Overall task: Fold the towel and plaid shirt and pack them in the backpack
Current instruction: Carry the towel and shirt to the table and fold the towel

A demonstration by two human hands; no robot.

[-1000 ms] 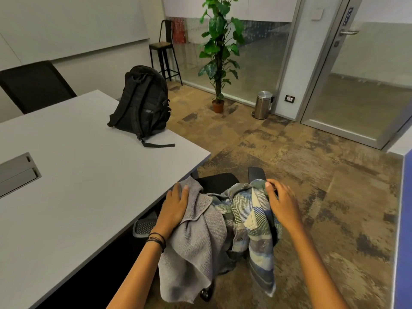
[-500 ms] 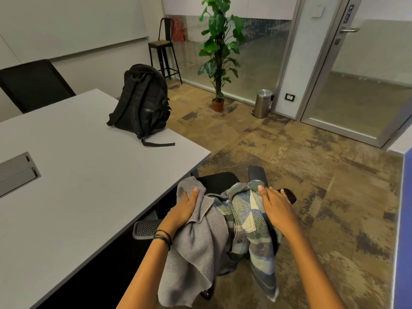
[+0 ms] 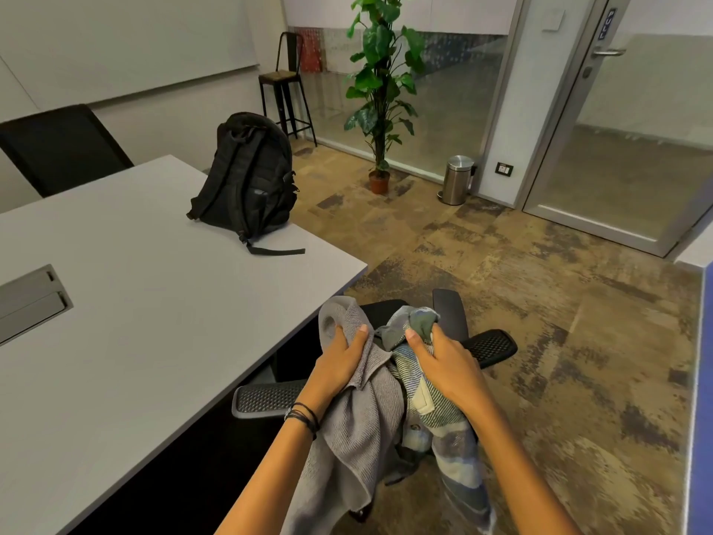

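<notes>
Both hands have closed up since a second ago: the left hand (image 3: 341,359) now grips the gray towel (image 3: 357,422), the right hand (image 3: 443,364) bunches the plaid shirt (image 3: 436,415). Both clothes hang over the chair (image 3: 488,343) back, beside the desk (image 3: 127,303). Backpack (image 3: 249,179) sits on the desk's far corner, well away.

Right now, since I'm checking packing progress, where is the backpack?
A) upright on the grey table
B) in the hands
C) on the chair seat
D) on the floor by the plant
A: the backpack stands upright on the grey table, near its far corner.
</notes>
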